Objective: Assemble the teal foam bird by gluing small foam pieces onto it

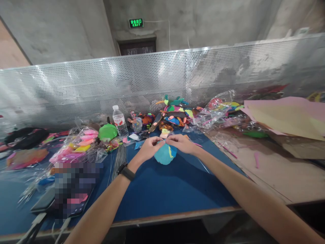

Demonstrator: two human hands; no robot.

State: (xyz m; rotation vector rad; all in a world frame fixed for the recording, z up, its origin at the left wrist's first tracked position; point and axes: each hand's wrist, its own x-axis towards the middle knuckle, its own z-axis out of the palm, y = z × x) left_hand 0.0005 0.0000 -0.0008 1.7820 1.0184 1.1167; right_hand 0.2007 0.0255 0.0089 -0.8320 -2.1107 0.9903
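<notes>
A round light-blue clay piece (164, 156) with a yellow-green streak on its right side is at the middle, over the blue table (157, 193). My left hand (149, 148) touches its top left, thumb and fingertips brought together. From the right, my right hand (183, 143) meets it at the top edge, fingers also pinched. The fingertips of both hands almost touch. Whatever small bit lies between them is too small to make out. A dark watch (127, 171) is on my left wrist.
Colourful clay figures (174, 113) are heaped behind my hands. A water bottle (120, 122), a green dome (108, 131), bagged clay (78, 145) and thin wires (120, 159) lie left. Phones (76, 189) with cables sit front left. Pink and yellow sheets (286, 117) cover the right.
</notes>
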